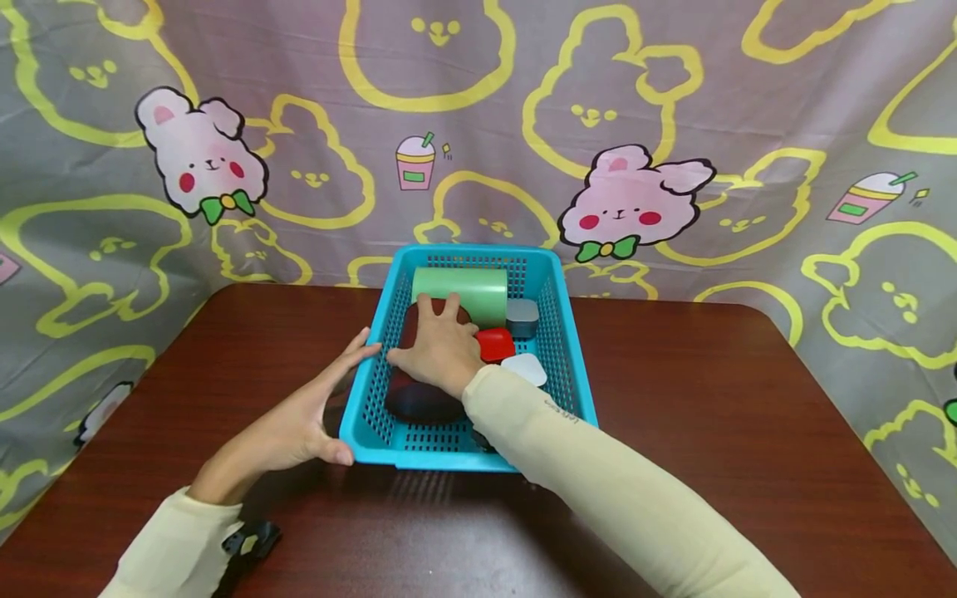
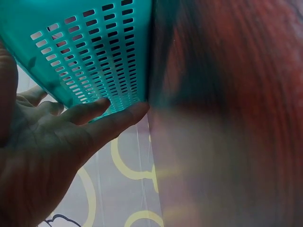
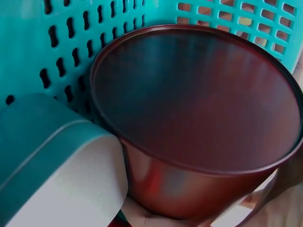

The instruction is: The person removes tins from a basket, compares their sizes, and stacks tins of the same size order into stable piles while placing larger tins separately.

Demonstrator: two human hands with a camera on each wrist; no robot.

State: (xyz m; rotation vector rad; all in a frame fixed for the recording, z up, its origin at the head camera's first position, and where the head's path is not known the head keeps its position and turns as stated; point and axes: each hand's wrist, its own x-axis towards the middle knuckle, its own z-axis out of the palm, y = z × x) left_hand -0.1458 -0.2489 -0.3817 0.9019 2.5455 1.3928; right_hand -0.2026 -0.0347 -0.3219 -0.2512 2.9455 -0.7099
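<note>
Inside a blue perforated plastic basket (image 1: 360,407) lies a dark reddish-brown cylindrical canister (image 1: 422,404), on its side along the left wall. My right hand (image 1: 443,349) reaches over it from above, fingers spread and bent around its body. In the right wrist view the flat round end of the canister (image 3: 199,99) faces the camera, with fingertips at its lower side. My left hand (image 1: 299,423) is at the basket's left side, fingers extended against the rim and thumb by the near corner. The left wrist view shows those straight fingers along the perforated wall (image 2: 102,52).
A light green cylinder (image 1: 471,291) lies across the basket's far end. Beside it are a grey rounded box (image 1: 522,318), a red piece (image 1: 495,344) and a white piece (image 1: 525,369). The basket stands on a dark brown wooden table (image 1: 695,415), before a patterned curtain (image 1: 478,124).
</note>
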